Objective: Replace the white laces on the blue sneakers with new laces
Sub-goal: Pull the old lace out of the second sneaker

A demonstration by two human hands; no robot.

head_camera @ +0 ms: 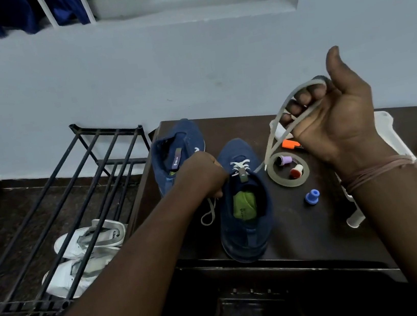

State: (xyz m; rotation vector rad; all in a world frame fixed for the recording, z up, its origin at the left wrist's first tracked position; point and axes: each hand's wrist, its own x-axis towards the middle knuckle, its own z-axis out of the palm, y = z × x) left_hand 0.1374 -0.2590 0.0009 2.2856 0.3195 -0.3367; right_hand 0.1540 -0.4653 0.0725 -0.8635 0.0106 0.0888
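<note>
your right hand [330, 119] grasps a loop of white lace [298, 97], raised right of the near blue sneaker [245, 206]. your left hand [204, 172] pinches the lace end at that sneaker's left edge.

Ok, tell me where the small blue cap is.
Head view: the blue cap stands on the dark table, right of the near blue sneaker, just below the coiled lace.
</note>
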